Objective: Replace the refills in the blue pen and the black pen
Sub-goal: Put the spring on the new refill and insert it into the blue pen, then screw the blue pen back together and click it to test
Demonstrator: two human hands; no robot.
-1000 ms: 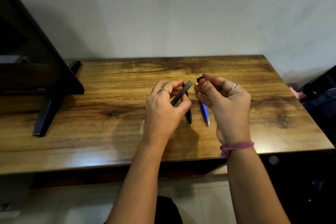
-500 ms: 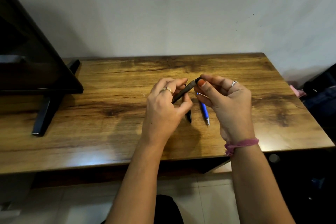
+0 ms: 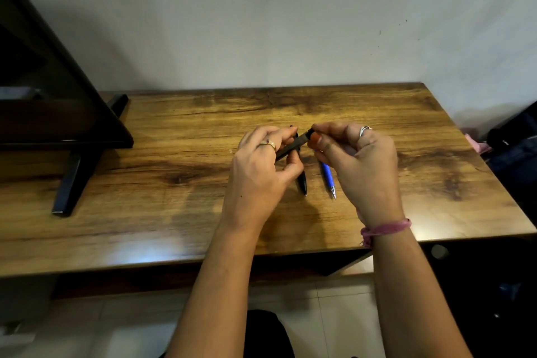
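A dark pen barrel (image 3: 290,147) is held above the wooden table (image 3: 174,212). The left hand (image 3: 258,177) grips its lower end; the right hand (image 3: 360,166) pinches its upper tip. Below on the table lie the black pen (image 3: 302,183) and the blue pen (image 3: 328,179), side by side, tips toward the person. A monitor (image 3: 58,113) stands far left against the white wall (image 3: 261,23). Both wrists are raised.

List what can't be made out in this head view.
- Dark tube held between left hand and right hand: lower end buried in left fingers, type unclear.
- Black pen: upper part behind left hand.
- Blue pen: upper part behind right hand.
- Monitor: cut by left edge.
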